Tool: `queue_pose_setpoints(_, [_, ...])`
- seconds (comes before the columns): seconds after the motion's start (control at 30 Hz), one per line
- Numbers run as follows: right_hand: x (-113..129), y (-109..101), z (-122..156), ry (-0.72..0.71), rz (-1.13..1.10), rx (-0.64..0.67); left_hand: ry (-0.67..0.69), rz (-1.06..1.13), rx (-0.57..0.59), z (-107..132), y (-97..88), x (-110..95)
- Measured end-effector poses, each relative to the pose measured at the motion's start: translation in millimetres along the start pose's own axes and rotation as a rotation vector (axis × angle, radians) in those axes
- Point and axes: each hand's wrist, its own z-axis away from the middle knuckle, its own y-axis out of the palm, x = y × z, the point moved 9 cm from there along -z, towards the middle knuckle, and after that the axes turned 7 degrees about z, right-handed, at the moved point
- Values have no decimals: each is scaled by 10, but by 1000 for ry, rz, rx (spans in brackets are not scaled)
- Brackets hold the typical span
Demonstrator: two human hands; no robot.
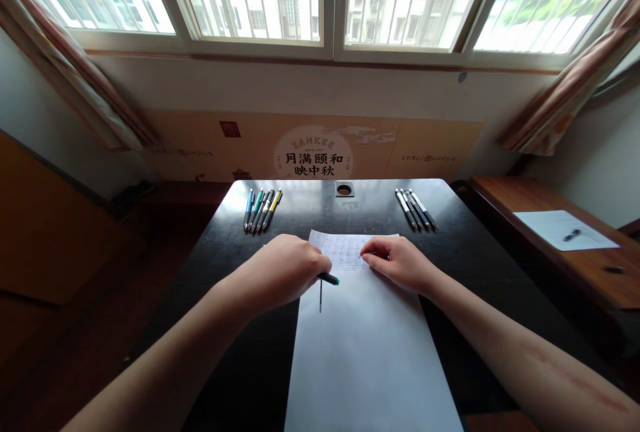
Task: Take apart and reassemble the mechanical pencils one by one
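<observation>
My left hand (295,264) is closed in a fist over the left side of a long white paper sheet (370,352). From under its fingers sticks a black pen part (329,279) with a green end. Just below shows a thin dark rod like a pen refill (321,299); whether the hand holds it or it lies on the paper I cannot tell. My right hand (395,259) rests at the sheet's right side, thumb and fingertips pinched together. Something small and dark seems to be at those fingertips, too small to name. Beneath both hands lies a paper with dense small print (340,249).
On the black table (225,352), several coloured pens (263,211) lie at the back left, several silver-and-black pens (416,210) at the back right. A cable hole (344,189) sits between them. To the right, a wooden desk (540,200) bears a white sheet (545,224) with dark small items.
</observation>
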Motion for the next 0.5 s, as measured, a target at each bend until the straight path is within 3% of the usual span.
queue_pose_setpoints(0.17, [-9,-86,-23,1,74,-63,-62,0,-10,-40,62,157])
queue_pose_setpoints(0.3, [64,-123,-36,-138,100,-114,-130,8,-61,-73,112,315])
queue_pose_setpoints(0.4, [73,-58,-39,-183,88,-77,-127,20,-105,-81,123,354])
queue_pose_setpoints(0.5, [38,30,-51,-141,100,-35,-113,41,-94,-83,142,335])
